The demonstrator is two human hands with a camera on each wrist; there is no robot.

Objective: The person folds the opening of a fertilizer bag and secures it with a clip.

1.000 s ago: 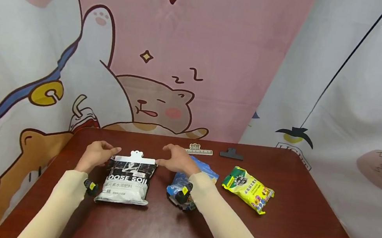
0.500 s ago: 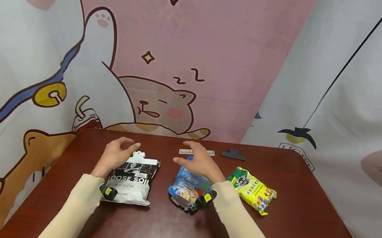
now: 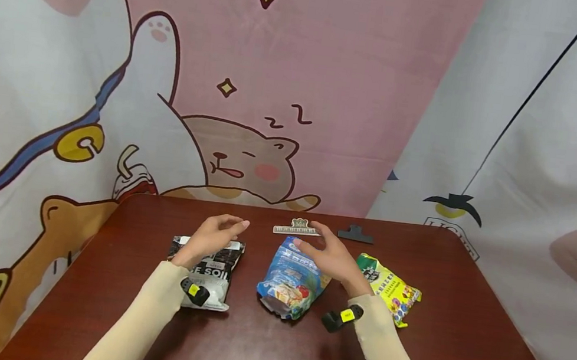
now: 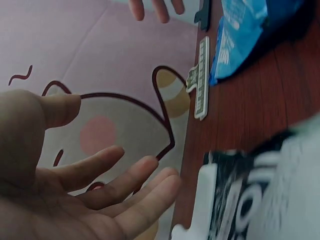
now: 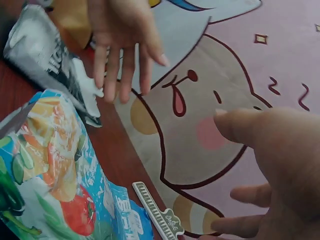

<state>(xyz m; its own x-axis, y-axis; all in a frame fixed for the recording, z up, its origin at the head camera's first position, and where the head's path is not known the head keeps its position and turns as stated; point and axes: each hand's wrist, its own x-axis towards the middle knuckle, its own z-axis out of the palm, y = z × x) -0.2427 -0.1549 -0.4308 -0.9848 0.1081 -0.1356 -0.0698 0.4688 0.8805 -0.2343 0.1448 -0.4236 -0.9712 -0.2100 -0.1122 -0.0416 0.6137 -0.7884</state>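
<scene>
My left hand (image 3: pixel 212 238) hovers over the black and white soil bag (image 3: pixel 216 299), fingers loosely spread and holding nothing. A white clip (image 4: pixel 202 200) sits across that bag's top edge; in the head view the hand covers most of it. Above the right side of the blue bag (image 3: pixel 290 281) hangs my right hand (image 3: pixel 333 256), thumb and fingers apart, also holding nothing. Vegetables are printed on the blue bag's lower front. Just beyond its top lies a white clip with a piano-key pattern (image 3: pixel 296 228), near the right fingertips.
A dark grey clip (image 3: pixel 355 234) lies at the table's back edge, right of the patterned clip. The yellow and green bag (image 3: pixel 393 290) rests to the right, partly behind the right wrist. A printed curtain (image 3: pixel 331 90) hangs behind the brown table (image 3: pixel 247 353).
Both hands have moved right, away from the clipped soil bag's top corners. The right hand has passed over the blue bag, uncovering it. The bags and clips stay put.
</scene>
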